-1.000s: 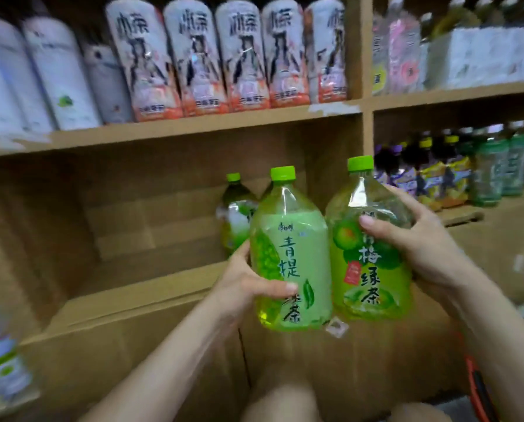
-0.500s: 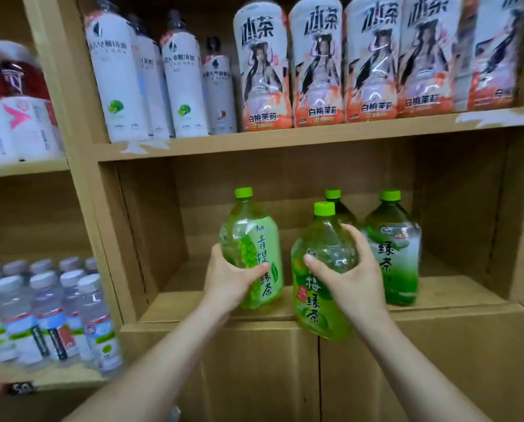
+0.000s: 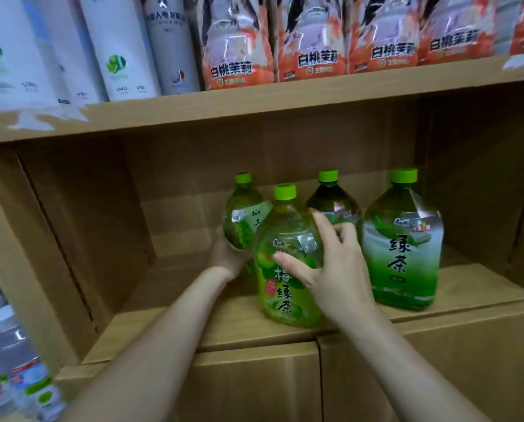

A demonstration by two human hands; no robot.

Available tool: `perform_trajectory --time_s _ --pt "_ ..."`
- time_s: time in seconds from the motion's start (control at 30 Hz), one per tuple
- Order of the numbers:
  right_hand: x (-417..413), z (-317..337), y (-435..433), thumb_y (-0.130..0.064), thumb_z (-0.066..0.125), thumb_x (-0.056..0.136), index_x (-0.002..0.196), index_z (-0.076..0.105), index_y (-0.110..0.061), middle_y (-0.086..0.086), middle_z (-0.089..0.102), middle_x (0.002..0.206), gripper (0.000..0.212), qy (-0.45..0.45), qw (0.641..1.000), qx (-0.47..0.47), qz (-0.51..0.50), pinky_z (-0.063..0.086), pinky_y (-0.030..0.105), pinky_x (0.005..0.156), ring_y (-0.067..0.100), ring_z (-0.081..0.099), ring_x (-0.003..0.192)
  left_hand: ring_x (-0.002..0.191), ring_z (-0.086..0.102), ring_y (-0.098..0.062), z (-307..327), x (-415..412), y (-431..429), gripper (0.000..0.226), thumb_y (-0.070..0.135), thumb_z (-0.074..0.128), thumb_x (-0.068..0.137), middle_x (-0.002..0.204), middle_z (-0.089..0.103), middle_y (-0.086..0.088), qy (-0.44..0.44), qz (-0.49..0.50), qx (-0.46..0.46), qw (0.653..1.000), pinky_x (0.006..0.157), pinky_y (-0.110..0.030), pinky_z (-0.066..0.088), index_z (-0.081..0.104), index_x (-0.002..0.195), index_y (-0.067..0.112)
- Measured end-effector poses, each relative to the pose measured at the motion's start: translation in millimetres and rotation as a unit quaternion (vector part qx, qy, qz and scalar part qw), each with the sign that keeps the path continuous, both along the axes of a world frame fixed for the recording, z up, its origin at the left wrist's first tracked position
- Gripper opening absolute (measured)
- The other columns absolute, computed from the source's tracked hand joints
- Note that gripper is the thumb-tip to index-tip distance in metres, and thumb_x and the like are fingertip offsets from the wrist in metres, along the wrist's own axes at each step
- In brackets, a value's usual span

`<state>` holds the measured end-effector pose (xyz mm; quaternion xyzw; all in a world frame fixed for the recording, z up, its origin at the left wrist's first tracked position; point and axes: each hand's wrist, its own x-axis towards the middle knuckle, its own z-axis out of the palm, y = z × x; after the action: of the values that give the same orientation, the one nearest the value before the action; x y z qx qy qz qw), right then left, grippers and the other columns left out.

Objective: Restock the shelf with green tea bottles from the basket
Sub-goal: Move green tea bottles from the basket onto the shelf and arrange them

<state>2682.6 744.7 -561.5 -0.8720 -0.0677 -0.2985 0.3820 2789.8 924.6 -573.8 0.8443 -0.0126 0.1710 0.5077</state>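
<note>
Several green tea bottles with green caps are in the wooden shelf (image 3: 212, 324) compartment. My right hand (image 3: 330, 269) wraps a plum green tea bottle (image 3: 285, 269) that stands near the front edge of the shelf board. Behind and left of it, my left hand (image 3: 227, 254) grips a lime green tea bottle (image 3: 245, 214) deeper in the compartment. A darker green tea bottle (image 3: 334, 199) stands at the back, and a large green tea bottle (image 3: 404, 239) stands to the right. The basket is out of view.
The board above carries white bottles (image 3: 117, 47) and peach-labelled tea bottles (image 3: 239, 44). Water bottles (image 3: 14, 345) sit in the lower-left compartment. The left half of the green tea compartment holds no bottles. Closed cabinet doors (image 3: 285, 385) lie below.
Both hands have pushed their bottles further into the compartment. The plum bottle went from hanging below the shelf edge to resting on the board, and the lime bottle moved back.
</note>
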Motion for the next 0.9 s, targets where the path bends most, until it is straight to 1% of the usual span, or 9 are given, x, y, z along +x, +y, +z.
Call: perform_trajectory --time_s 0.07,0.23,0.4,0.5,0.6,0.67,0.77,0.83,0.9 --pt "-2.6 1.3 0.8 -0.083 0.041 0.060 0.146 0.023 -0.033 0.000 0.040 0.119 0.101 0.000 1.000 -0.023 -0.013 0.050 0.037 0.087 0.020 0.049 0.109 0.104 0.061 -0.025 0.9 11.0 -2.6 0.089 0.051 0.077 0.047 0.117 0.064 -0.008 -0.018 -0.020 0.000 1.000 0.092 -0.037 0.049 0.045 0.122 0.016" --pt "-7.0 2.8 1.9 -0.081 0.038 0.062 0.147 0.024 -0.029 0.003 0.041 0.121 0.101 -0.003 0.999 -0.044 -0.025 0.051 0.035 0.080 0.021 0.052 0.104 0.104 0.060 -0.021 1.1 20.7 -5.6 0.067 0.027 0.079 0.072 0.118 0.063 -0.005 0.030 -0.063 -0.025 0.997 0.083 -0.028 0.048 0.047 0.128 0.010" --pt "-8.3 4.5 3.1 -0.077 0.040 0.069 0.148 0.019 -0.029 0.003 0.036 0.118 0.096 0.010 0.997 -0.066 -0.038 0.049 0.033 0.076 0.022 0.053 0.095 0.118 0.053 -0.011 24.9 -40.5 -10.2 0.047 0.033 0.060 0.090 0.126 0.055 0.006 -0.120 -0.062 -0.231 0.964 0.098 -0.022 0.044 0.045 0.134 0.025" --pt "-6.6 2.7 3.2 -0.067 0.045 0.080 0.150 0.016 -0.025 0.005 0.036 0.120 0.086 0.014 0.996 -0.083 -0.033 0.045 0.032 0.075 0.025 0.053 0.099 0.120 0.055 -0.006 22.3 -76.9 -25.2 0.060 0.057 0.066 0.072 0.130 0.058 0.008 -0.091 -0.228 -0.119 0.962 0.101 -0.030 0.044 0.044 0.126 0.042" --pt "-6.5 2.9 3.1 -0.049 0.051 0.089 0.151 0.007 -0.021 0.006 0.032 0.125 0.081 0.031 0.996 -0.088 0.006 0.044 0.032 0.080 0.027 0.051 0.107 0.108 0.059 0.006 16.6 -82.8 -33.2 0.077 0.049 0.078 0.063 0.120 0.061 0.019 -0.109 -0.205 -0.082 0.969 0.088 -0.013 0.046 0.039 0.129 0.044" --pt "-5.6 12.2 -2.4 -0.045 0.052 0.091 0.151 0.004 -0.017 0.006 0.028 0.134 0.082 0.084 0.992 -0.053 0.072 0.039 0.035 0.102 0.025 0.042 0.125 0.104 0.060 0.009 17.1 -84.5 -31.6 0.073 0.042 0.082 0.066 0.115 0.062 0.021 -0.133 -0.181 -0.084 0.971 0.084 -0.009 0.046 0.043 0.129 0.039" --pt "-3.7 35.1 -19.3 -0.027 0.056 0.093 0.150 0.020 -0.015 0.003 0.033 0.147 0.069 0.153 0.976 -0.044 0.149 0.028 0.030 0.113 0.017 0.035 0.136 0.096 0.063 0.011 16.1 -82.7 -21.9 0.066 0.024 0.078 0.073 0.107 0.064 0.022 -0.139 -0.155 -0.102 0.973 0.079 -0.010 0.049 0.047 0.130 0.032" --pt "1.6 45.9 -27.1 -0.017 0.059 0.090 0.143 0.039 -0.016 0.008 0.050 0.137 0.056 0.071 0.993 -0.043 0.079 0.038 0.031 0.106 0.020 0.048 0.126 0.090 0.063 0.012 17.8 -80.1 -16.1 0.066 0.018 0.077 0.075 0.103 0.064 0.022 -0.138 -0.136 -0.098 0.976 0.076 -0.010 0.050 0.045 0.132 0.030" --pt "11.1 50.1 -24.6 -0.025 0.062 0.088 0.140 0.039 -0.012 0.018 0.052 0.126 0.059 0.021 0.994 -0.094 -0.052 0.041 0.038 0.098 0.033 0.048 0.120 0.089 0.064 0.012 18.6 -74.7 -8.2 0.069 0.021 0.076 0.076 0.102 0.065 0.019 -0.133 -0.114 -0.087 0.981 0.079 -0.013 0.052 0.042 0.135 0.031"
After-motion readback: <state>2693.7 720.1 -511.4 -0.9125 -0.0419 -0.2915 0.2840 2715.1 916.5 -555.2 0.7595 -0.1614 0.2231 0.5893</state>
